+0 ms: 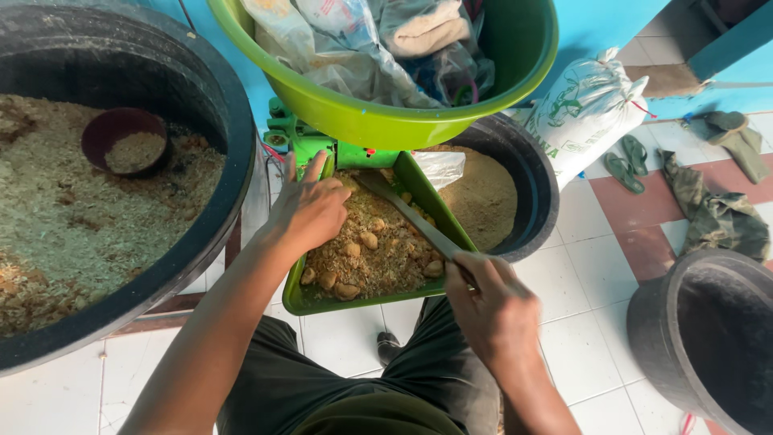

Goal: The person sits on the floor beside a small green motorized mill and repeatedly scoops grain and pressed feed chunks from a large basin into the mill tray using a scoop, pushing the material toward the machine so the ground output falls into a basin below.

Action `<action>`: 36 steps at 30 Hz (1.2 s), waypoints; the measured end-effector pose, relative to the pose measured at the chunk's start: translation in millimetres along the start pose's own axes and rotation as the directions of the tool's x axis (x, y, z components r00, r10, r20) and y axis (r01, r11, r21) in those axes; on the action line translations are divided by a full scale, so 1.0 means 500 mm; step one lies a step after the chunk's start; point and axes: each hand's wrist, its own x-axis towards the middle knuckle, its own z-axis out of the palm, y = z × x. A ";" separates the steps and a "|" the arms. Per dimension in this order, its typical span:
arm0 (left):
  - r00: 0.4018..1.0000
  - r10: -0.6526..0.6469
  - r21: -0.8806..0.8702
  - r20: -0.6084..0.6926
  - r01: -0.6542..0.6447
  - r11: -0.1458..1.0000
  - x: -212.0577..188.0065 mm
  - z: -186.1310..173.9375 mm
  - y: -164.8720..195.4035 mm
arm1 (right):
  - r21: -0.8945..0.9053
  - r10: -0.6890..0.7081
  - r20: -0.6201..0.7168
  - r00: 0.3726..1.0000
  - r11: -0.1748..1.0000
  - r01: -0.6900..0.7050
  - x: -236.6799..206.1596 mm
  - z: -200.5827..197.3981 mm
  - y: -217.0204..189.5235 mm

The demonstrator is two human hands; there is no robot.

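Note:
A green metal chute tray holds brown crumbly feed with several tan lumps. My left hand rests flat in the tray's left side, fingers spread on the feed. My right hand grips the handle end of a long grey metal blade that lies diagonally across the tray toward the green machine at its upper end.
A large black tub of flaky meal with a maroon bowl stands left. A green basin of plastic bags sits above the machine. A black tub of fine meal, a white sack, sandals and another black tub are on the right.

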 end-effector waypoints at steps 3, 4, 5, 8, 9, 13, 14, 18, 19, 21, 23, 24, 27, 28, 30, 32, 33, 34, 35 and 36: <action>0.980 -0.065 0.017 0.189 0.063 0.998 -0.008 -0.002 0.007 | -0.177 0.008 0.026 1.000 0.984 -0.004 0.005 -0.028 -0.011; 0.980 -0.079 0.009 0.183 0.078 0.997 -0.013 -0.003 0.009 | -0.175 -0.041 0.011 0.999 0.984 0.043 0.012 -0.020 -0.010; 0.979 -0.092 -0.002 0.184 0.094 0.996 -0.020 -0.003 0.012 | -0.173 -0.085 0.001 0.996 0.981 0.084 0.020 -0.006 -0.007; 0.982 -0.091 -0.007 0.166 0.093 0.996 -0.041 -0.005 0.019 | -0.104 -0.112 0.079 0.991 0.987 0.120 0.042 0.050 0.017; 0.984 -0.084 -0.002 0.157 0.085 0.996 -0.050 -0.007 0.023 | -0.089 -0.126 0.066 0.990 0.987 0.131 0.042 0.055 0.023; 0.995 -0.055 -0.012 0.084 0.057 0.998 -0.097 -0.023 0.038 | -0.117 -0.026 0.089 0.996 0.992 0.037 0.028 -0.021 0.019; 0.997 -0.049 -0.013 0.058 0.049 0.999 -0.106 -0.028 0.044 | -0.095 -0.037 0.091 0.995 0.994 0.046 0.025 -0.059 0.007; 0.995 -0.081 0.089 0.050 0.076 0.993 -0.112 -0.041 0.061 | -0.062 -0.062 0.199 0.978 0.995 0.076 0.047 -0.135 -0.050; 0.996 -0.075 0.099 0.040 0.070 0.993 -0.111 -0.044 0.064 | -0.063 -0.074 0.218 0.973 0.994 0.090 0.056 -0.126 -0.058; 0.998 -0.062 0.122 0.014 0.060 0.991 -0.108 -0.048 0.066 | -0.064 -0.103 0.253 0.962 0.990 0.123 0.071 -0.083 -0.062; 0.996 -0.079 0.089 0.032 0.076 0.993 -0.107 -0.050 0.068 | -0.128 -0.139 0.254 0.957 0.976 0.176 0.070 -0.051 -0.054; 0.995 -0.086 0.073 0.045 0.083 0.994 -0.107 -0.051 0.068 | -0.158 -0.154 0.256 0.954 0.967 0.199 0.063 -0.043 -0.050; 0.994 -0.096 0.061 0.051 0.093 0.994 -0.104 -0.049 0.067 | -0.171 -0.159 0.194 0.968 0.966 0.194 0.035 -0.040 -0.050; 0.995 -0.087 0.069 0.040 0.084 0.994 -0.104 -0.048 0.067 | -0.175 -0.138 0.207 0.969 0.969 0.175 0.031 -0.037 -0.054; 0.998 -0.067 0.085 0.013 0.065 0.994 -0.104 -0.046 0.066 | -0.187 -0.094 0.228 0.969 0.973 0.138 0.030 -0.026 -0.064; 0.997 -0.067 0.084 0.026 0.065 0.994 -0.105 -0.046 0.065 | -0.243 -0.107 0.175 0.979 0.959 0.148 0.047 0.009 -0.071; 0.997 -0.068 0.083 0.039 0.064 0.995 -0.107 -0.046 0.065 | -0.270 -0.110 0.151 0.982 0.951 0.148 0.051 0.016 -0.070; 0.999 -0.053 0.078 0.003 0.053 0.996 -0.108 -0.046 0.066 | -0.275 -0.113 0.145 0.983 0.950 0.149 0.054 0.021 -0.066; 0.999 -0.038 0.076 -0.038 0.041 0.996 -0.109 -0.046 0.065 | -0.280 -0.119 0.136 0.983 0.948 0.154 0.053 0.021 -0.062; 0.997 -0.021 0.073 -0.071 0.026 0.997 -0.110 -0.046 0.066 | -0.284 -0.118 0.129 0.985 0.947 0.151 0.051 0.018 -0.055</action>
